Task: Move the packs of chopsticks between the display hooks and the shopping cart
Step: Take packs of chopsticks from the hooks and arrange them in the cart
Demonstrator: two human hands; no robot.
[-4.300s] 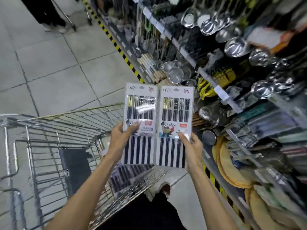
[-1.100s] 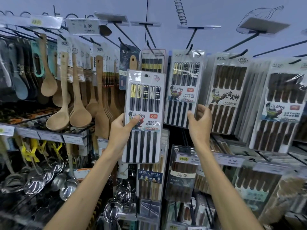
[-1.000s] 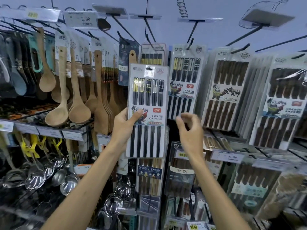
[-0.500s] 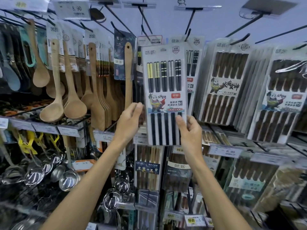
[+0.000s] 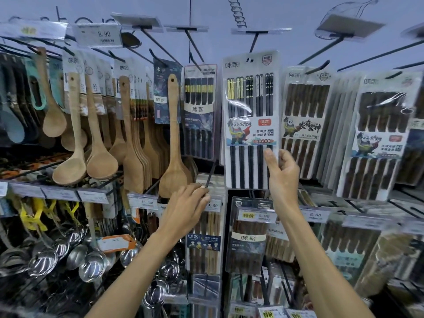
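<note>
Since half a second ago the left hand (image 5: 185,208) has dropped off the pack of chopsticks (image 5: 251,120) and hangs at its 7 o'clock, fingers loose, holding nothing.

Head view: the right hand (image 5: 283,173) alone pinches the pack's lower corner at 5 o'clock. The pack's top reaches the hook (image 5: 254,42) at 12 o'clock, but I cannot tell if the hole is threaded. Let go too early, it would likely fall or swing into the brown pack (image 5: 302,120) at 3 o'clock.

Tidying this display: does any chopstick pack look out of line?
The black chopstick pack sits higher than the packs beside it, its lower edge pinched by the right hand; whether it hangs on a hook is unclear.
</note>
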